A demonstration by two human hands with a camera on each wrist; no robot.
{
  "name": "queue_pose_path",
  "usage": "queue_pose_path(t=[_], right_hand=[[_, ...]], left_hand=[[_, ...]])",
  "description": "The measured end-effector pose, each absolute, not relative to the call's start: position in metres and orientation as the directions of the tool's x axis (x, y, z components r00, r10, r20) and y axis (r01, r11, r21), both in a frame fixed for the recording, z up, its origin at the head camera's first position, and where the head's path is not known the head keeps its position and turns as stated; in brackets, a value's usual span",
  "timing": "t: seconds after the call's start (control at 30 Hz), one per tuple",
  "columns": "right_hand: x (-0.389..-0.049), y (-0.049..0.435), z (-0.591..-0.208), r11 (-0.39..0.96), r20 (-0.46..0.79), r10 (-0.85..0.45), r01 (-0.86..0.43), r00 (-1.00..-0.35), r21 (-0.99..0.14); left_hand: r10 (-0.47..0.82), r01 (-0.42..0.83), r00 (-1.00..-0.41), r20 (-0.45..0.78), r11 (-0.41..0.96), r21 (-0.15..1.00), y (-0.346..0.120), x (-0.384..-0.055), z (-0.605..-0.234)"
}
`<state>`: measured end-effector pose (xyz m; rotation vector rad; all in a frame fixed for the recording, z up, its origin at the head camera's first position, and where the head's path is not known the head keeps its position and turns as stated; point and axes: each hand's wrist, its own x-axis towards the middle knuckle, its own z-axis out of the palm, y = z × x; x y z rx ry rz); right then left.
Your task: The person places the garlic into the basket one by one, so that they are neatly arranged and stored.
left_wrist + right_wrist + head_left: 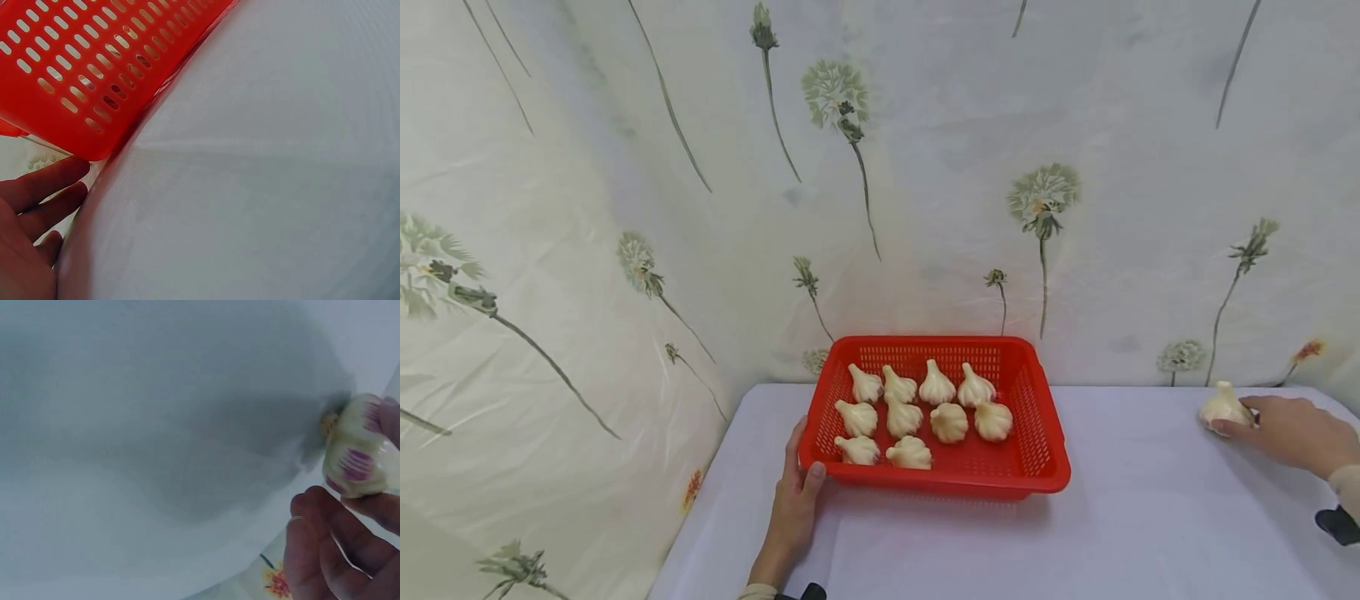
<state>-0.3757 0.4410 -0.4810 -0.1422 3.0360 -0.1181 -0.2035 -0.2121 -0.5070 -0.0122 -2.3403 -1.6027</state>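
Note:
On the right of the head view my right hand (1296, 429) pinches a garlic bulb (1223, 406) between thumb and fingers. The bulb's stem points up, and it sits on or very near the white tabletop. In the right wrist view the same garlic bulb (359, 450) shows purple streaks and its root end, with the other fingers (306, 550) apart from it. My left hand (792, 508) holds the front left corner of a red plastic basket (932, 482), thumb at the front rim and fingers along the side. Several garlic bulbs (949, 423) lie inside in rough rows.
The basket stands on a white-covered table (1135, 517), against a curtain (925, 208) printed with dandelions. This curtain also hangs along the table's left side. Inside the basket, bare red mesh shows at the right end.

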Motion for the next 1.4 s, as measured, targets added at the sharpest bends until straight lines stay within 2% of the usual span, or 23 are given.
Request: queue_pose_path(t=[0.23,0.5,0.77,1.4], right_hand=[[-0.373,0.432,-0.487,0.989,-0.051,-0.034,-0.027,-0.998,-0.142],[-0.368,0.428,-0.488,0.989,-0.033,0.009,0.013,-0.999,-0.15],[-0.366,0.43,-0.486,0.988,0.01,-0.016,-0.018,-1.0,-0.154],[-0.371,0.439,-0.491,0.985,0.009,-0.034,-0.035,-0.999,-0.171]], left_hand=[[-0.194,0.18,-0.943,0.27,0.384,0.906,-0.219,-0.217,-0.532],[-0.197,0.158,-0.95,0.244,0.372,0.915,-0.219,-0.217,-0.539],[-0.2,0.165,-0.947,0.251,0.368,0.915,-0.218,-0.217,-0.537],[-0.161,0.197,-0.95,0.268,0.356,0.914,-0.221,-0.22,-0.539]])
